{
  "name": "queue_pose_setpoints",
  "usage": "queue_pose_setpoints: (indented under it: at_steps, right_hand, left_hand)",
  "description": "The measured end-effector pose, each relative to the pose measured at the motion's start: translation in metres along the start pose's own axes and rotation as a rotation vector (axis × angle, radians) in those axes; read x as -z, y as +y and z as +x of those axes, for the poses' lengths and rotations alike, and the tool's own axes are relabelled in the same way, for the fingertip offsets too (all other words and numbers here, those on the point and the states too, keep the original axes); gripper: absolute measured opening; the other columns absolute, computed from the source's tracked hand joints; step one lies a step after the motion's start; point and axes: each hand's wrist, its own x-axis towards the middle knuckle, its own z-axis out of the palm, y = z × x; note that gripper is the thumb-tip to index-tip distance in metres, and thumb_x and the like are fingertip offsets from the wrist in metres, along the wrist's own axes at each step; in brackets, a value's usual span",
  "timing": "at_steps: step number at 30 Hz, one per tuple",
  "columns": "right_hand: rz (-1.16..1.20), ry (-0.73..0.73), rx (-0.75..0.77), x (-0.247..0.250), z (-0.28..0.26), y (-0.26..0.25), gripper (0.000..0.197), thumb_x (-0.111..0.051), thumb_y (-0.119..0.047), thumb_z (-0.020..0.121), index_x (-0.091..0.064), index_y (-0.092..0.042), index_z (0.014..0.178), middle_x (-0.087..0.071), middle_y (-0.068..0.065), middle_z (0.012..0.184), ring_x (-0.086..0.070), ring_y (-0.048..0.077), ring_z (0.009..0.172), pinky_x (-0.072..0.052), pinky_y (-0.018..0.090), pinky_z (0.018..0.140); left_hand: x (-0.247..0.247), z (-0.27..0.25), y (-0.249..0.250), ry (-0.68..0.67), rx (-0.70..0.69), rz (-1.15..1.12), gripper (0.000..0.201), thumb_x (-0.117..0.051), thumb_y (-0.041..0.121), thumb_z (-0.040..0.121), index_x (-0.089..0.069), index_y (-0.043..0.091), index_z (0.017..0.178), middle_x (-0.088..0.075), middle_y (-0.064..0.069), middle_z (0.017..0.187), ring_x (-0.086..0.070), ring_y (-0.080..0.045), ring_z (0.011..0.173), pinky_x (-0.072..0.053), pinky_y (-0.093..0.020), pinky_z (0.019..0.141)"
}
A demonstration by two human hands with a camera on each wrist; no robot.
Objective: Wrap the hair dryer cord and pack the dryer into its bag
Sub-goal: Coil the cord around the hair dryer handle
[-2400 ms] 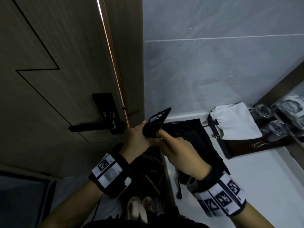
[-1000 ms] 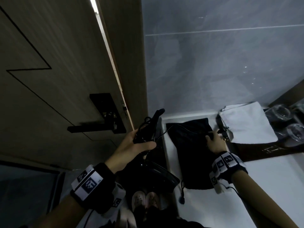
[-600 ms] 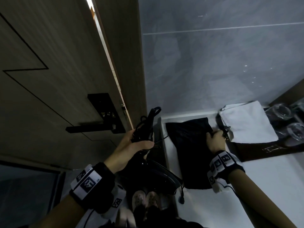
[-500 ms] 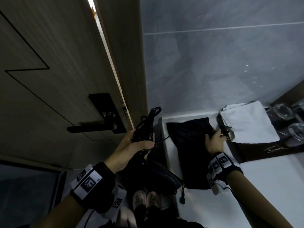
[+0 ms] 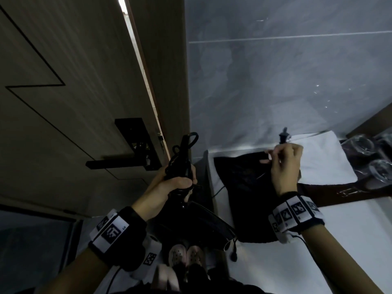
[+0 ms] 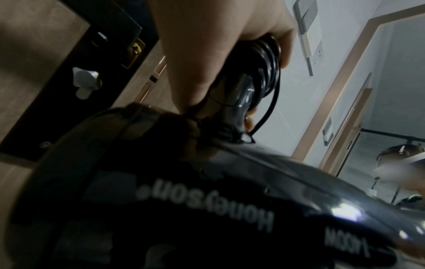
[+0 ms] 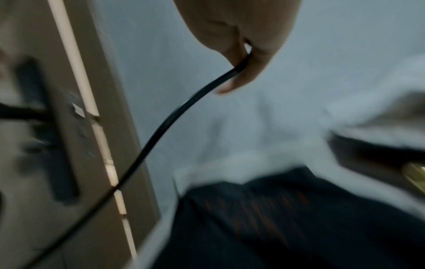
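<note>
The left hand (image 5: 169, 187) grips the hair dryer (image 6: 207, 209) by its cord-wrapped handle, left of the bag (image 5: 244, 187) on the worktop (image 5: 339, 240); hard, glossy, likely slippery. Above the bag, the right hand (image 5: 284, 166) pinches the limp cord (image 7: 165, 127) near its plug (image 5: 283, 135)

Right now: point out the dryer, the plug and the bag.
dryer (image 6: 207, 200): left wrist view, glossy black barrel.
plug (image 5: 284, 135): head view, plug body above the right hand.
bag (image 5: 244, 187): head view, black fabric on the counter.

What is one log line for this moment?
left hand: grips hair dryer handle, cord wrapped | right hand: pinches cord end | bag: on counter
</note>
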Motion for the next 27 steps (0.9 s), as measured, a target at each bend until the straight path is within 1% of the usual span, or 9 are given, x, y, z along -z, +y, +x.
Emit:
queue_pose_setpoints:
  at_steps: [2, 5, 8, 10, 14, 19, 21, 23, 27]
  right_hand:
    - [0.187, -0.095, 0.005, 0.000, 0.000, -0.028, 0.030, -0.044, 0.013, 0.091, -0.041, -0.016, 0.087, -0.046, -0.010, 0.096, -0.062, 0.006, 0.068, -0.046, 0.012, 0.058]
    - [0.478, -0.327, -0.063, 0.001, -0.005, -0.067, 0.050, -0.048, 0.021, 0.084, -0.041, -0.024, 0.105, -0.054, -0.001, 0.092, -0.059, 0.013, 0.069, -0.049, 0.018, 0.070]
    - [0.694, -0.725, -0.083, 0.004, -0.017, -0.092, 0.037, -0.043, 0.016, 0.088, -0.044, 0.002, 0.122, -0.058, 0.007, 0.098, -0.062, 0.001, 0.076, -0.049, 0.010, 0.068]
    - [0.710, -0.864, -0.079, 0.004, -0.024, -0.103, 0.029, -0.043, 0.006, 0.092, -0.049, 0.004, 0.120, -0.061, 0.005, 0.099, -0.061, -0.003, 0.076, -0.047, 0.007, 0.064]
    - [0.487, -0.755, -0.014, -0.006, -0.031, -0.113, 0.018, -0.059, -0.003, 0.088, -0.066, -0.015, 0.101, -0.067, -0.017, 0.078, -0.058, -0.003, 0.070, -0.045, 0.009, 0.069]
    - [0.335, -0.624, 0.165, -0.008, -0.041, -0.116, 0.024, -0.068, -0.007, 0.084, -0.067, -0.029, 0.095, -0.072, -0.011, 0.091, -0.068, 0.004, 0.087, -0.048, 0.012, 0.079]
    - [0.307, -0.597, 0.231, -0.008, -0.046, -0.118, 0.025, -0.070, -0.007, 0.083, -0.062, -0.029, 0.090, -0.070, -0.009, 0.091, -0.068, 0.005, 0.088, -0.048, 0.013, 0.080]
    - [0.320, -0.555, 0.229, -0.008, -0.049, -0.119, 0.026, -0.071, -0.007, 0.081, -0.056, -0.027, 0.085, -0.067, -0.009, 0.084, -0.067, 0.005, 0.082, -0.048, 0.013, 0.077]
    - [0.495, -0.516, 0.056, -0.012, -0.051, -0.121, 0.030, -0.065, 0.000, 0.081, -0.049, -0.023, 0.092, -0.064, -0.002, 0.077, -0.063, 0.011, 0.071, -0.049, 0.019, 0.069]
  left_hand:
    - [0.000, 0.001, 0.000, -0.012, -0.003, 0.006, 0.025, -0.065, 0.027, 0.072, -0.058, 0.007, 0.085, -0.054, -0.017, 0.073, -0.052, -0.021, 0.052, -0.045, -0.027, 0.055]
    - [-0.002, 0.004, -0.001, -0.012, -0.003, 0.040, 0.028, -0.067, 0.030, 0.071, -0.058, 0.006, 0.082, -0.047, -0.026, 0.068, -0.050, -0.022, 0.050, -0.044, -0.027, 0.055]
    - [-0.003, 0.005, -0.002, -0.002, 0.010, 0.081, 0.037, -0.070, 0.033, 0.070, -0.055, 0.000, 0.080, -0.047, -0.032, 0.070, -0.049, -0.023, 0.051, -0.044, -0.026, 0.054]
    - [-0.004, 0.005, -0.002, 0.017, 0.032, 0.110, 0.039, -0.072, 0.034, 0.068, -0.057, 0.001, 0.080, -0.050, -0.023, 0.067, -0.050, -0.023, 0.050, -0.043, -0.027, 0.054]
    - [-0.006, 0.003, 0.003, 0.004, 0.046, 0.133, 0.048, -0.071, 0.033, 0.065, -0.053, -0.008, 0.082, -0.051, -0.016, 0.061, -0.048, -0.024, 0.052, -0.043, -0.031, 0.055]
    - [-0.009, 0.000, 0.009, -0.038, 0.062, 0.170, 0.047, -0.071, 0.030, 0.065, -0.053, -0.009, 0.083, -0.051, -0.014, 0.061, -0.049, -0.023, 0.053, -0.044, -0.030, 0.057]
    - [-0.008, 0.001, 0.006, -0.035, 0.086, 0.213, 0.032, -0.076, 0.022, 0.065, -0.059, -0.001, 0.079, -0.056, -0.005, 0.063, -0.055, -0.015, 0.054, -0.045, -0.026, 0.058]
    - [-0.009, 0.001, 0.002, -0.029, 0.098, 0.242, 0.017, -0.079, 0.010, 0.067, -0.066, 0.018, 0.074, -0.063, 0.010, 0.064, -0.060, -0.003, 0.059, -0.046, -0.016, 0.059]
    - [-0.013, 0.002, 0.002, -0.060, 0.088, 0.306, 0.025, -0.075, 0.001, 0.073, -0.067, 0.024, 0.069, -0.064, 0.014, 0.061, -0.061, 0.003, 0.058, -0.045, -0.011, 0.056]
